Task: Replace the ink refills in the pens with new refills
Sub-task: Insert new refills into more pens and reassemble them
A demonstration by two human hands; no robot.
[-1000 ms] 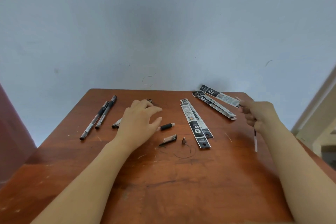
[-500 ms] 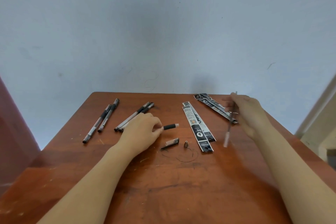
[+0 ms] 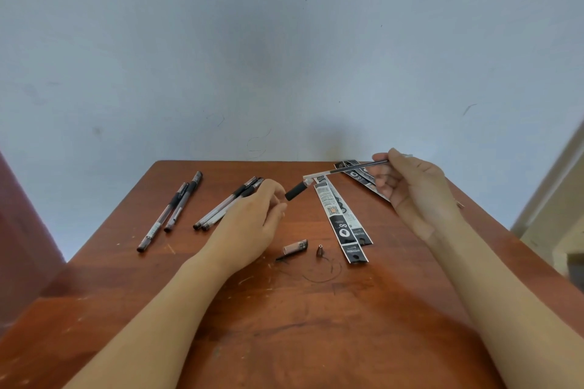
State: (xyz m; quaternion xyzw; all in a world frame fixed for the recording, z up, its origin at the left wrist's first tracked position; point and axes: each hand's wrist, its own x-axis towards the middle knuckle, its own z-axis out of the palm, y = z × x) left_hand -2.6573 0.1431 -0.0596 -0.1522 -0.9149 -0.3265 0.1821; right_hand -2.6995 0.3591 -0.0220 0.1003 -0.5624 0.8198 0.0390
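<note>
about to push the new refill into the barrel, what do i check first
1. Right hand pinches the refill: ok.
2. Left hand holds the pen barrel, open end toward the refill: ok.
3. Refill's pale end lined up with the barrel's mouth: cannot tell; they are close, at an angle.
4. Barrel free of the old refill: cannot tell.
5. Metal tip and cap lie on the table near the left hand, ready for reassembly: ok.
</note>
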